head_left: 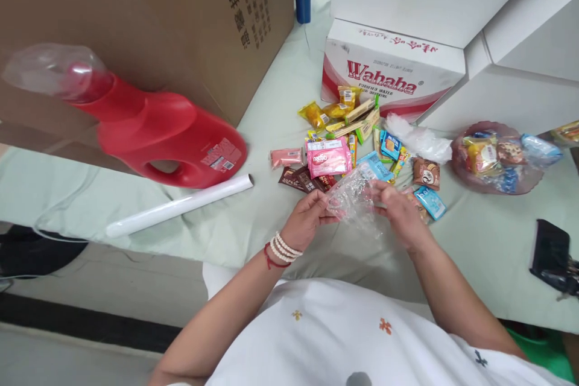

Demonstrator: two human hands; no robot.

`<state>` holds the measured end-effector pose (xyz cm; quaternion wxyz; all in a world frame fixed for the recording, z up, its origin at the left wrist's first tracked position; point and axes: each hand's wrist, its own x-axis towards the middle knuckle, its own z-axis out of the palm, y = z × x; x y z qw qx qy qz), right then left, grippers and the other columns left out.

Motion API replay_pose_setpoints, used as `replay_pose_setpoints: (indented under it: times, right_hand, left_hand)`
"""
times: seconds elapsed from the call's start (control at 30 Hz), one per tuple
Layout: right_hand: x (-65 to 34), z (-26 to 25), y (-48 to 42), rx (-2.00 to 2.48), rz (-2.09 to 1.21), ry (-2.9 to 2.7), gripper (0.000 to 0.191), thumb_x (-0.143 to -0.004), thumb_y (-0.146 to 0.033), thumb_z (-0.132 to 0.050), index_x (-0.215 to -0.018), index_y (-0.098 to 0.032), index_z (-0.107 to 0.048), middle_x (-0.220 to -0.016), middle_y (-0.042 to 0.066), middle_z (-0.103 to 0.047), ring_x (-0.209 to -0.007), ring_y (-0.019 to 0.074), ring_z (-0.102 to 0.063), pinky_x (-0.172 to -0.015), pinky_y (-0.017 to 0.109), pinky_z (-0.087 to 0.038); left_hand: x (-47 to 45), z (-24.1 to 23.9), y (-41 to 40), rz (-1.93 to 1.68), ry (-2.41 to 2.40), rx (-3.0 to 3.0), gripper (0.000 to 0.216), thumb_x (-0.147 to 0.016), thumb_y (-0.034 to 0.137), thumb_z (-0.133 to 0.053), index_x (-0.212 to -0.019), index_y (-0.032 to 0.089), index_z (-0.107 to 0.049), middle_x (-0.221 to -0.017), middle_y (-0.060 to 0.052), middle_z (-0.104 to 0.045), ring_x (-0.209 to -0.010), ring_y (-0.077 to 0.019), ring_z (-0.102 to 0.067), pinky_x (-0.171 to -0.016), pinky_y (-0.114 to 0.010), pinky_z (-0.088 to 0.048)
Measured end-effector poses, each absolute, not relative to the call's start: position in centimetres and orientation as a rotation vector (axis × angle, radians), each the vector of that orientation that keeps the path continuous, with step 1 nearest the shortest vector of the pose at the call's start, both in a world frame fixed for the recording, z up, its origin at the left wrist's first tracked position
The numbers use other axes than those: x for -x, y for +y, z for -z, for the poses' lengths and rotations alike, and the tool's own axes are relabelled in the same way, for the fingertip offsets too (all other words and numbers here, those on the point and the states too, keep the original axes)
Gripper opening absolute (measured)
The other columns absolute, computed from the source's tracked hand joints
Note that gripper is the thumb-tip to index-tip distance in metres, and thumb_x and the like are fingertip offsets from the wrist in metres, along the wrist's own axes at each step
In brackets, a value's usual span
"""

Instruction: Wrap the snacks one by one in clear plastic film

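Note:
Between my two hands is a crumpled clear plastic bag (357, 196), held over the front of a snack pile. My left hand (307, 217), with white bead bracelets at its wrist, pinches the bag's left side. My right hand (400, 214) grips its right side; those fingers are slightly blurred. Just beyond lie a pink snack packet (329, 158), dark brown packets (301, 179) and a light blue packet (375, 164) partly covered by the bag. A brown packet (426, 174) and a blue packet (430, 202) rest right of my right hand.
A pink bowl (520, 186) of wrapped snacks stands at right, near a black phone (549, 247). At left are a red jug (167, 132), a white tube (181, 206) and a large cardboard box (181, 18). A Wahaha carton (389, 72) stands behind the pile.

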<state>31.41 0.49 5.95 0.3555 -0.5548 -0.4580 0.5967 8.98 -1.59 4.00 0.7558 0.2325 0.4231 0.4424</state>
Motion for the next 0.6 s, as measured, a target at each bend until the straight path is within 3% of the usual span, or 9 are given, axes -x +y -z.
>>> replay_pose_setpoints:
  times: [0.17,0.3,0.43,0.6]
  right_hand:
    - [-30.4,-3.7,-1.7,1.540,-1.550,-1.226,0.049,-0.076,-0.069,-0.075,-0.079,-0.021,-0.064,-0.072,0.000,-0.063,-0.066,0.0160,-0.058,-0.060,0.028,-0.052]
    - [-29.9,-3.4,-1.8,1.587,-1.519,-1.152,0.050,-0.079,-0.072,-0.069,-0.081,-0.023,-0.056,-0.067,-0.002,-0.059,-0.049,0.0131,-0.052,-0.042,0.026,-0.040]
    - [-28.4,-3.3,-2.0,1.560,-1.427,-1.136,0.047,-0.083,-0.069,-0.066,-0.081,-0.025,-0.052,-0.065,-0.004,-0.056,-0.046,0.0118,-0.048,-0.041,0.026,-0.037]
    - [-28.1,-3.2,-1.6,1.543,-1.458,-1.168,0.045,-0.084,-0.068,-0.066,-0.081,-0.025,-0.054,-0.060,-0.005,-0.051,-0.045,0.0116,-0.043,-0.043,0.026,-0.035]
  left_hand:
    - [-8.1,-2.7,-0.4,-1.038,1.012,-0.389,0.050,-0.068,0.052,-0.086,-0.080,0.021,-0.049,-0.084,0.000,-0.070,-0.071,-0.0158,-0.071,-0.070,-0.032,-0.060]
    - [-8.1,-2.9,-0.4,-1.023,1.213,-0.392,0.056,-0.069,0.062,-0.082,-0.090,0.022,-0.049,-0.089,0.001,-0.069,-0.065,-0.0142,-0.071,-0.057,-0.025,-0.057]
    - [-10.0,-3.1,-2.3,-0.902,1.372,-0.515,0.058,-0.075,0.073,-0.071,-0.095,0.021,-0.055,-0.086,-0.003,-0.067,-0.072,-0.0186,-0.071,-0.049,-0.023,-0.052]
    - [-11.2,-2.1,-3.7,-0.850,1.275,-0.672,0.040,-0.065,0.046,-0.088,-0.080,0.018,-0.062,-0.075,-0.001,-0.065,-0.069,-0.0156,-0.063,-0.056,-0.025,-0.051]
